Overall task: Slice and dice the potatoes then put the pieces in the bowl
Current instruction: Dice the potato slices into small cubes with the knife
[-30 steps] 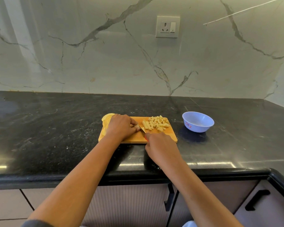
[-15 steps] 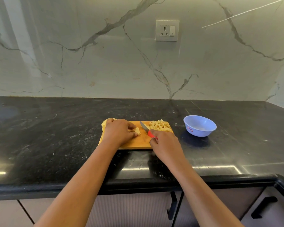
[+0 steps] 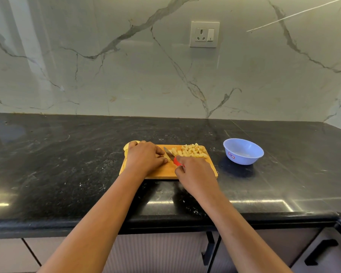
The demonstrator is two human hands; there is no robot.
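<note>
Counter (image 3: 67, 164): black stone, pale flecks, glossy. Strips of light reflect near its rounded front edge. Marble wall meets it at the back.

Directly on it, two things:
- wooden board (image 3: 165, 173), middle, nearer the front than the wall, long side across.
- blue bowl (image 3: 242, 159), upright, right of the board and apart from it, red label on its wall.

Potato slices (image 3: 127, 147) overhang the board's far left corner. Contact with the stone unclear.

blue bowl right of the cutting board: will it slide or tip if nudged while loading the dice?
Probably light: the bowl looks like thin plastic and seems nearly empty. Likely to slide when pushed, since it sits on a glossy stone counter. It may tip if pressed at the rim, because its walls narrow toward a smaller base.
</note>
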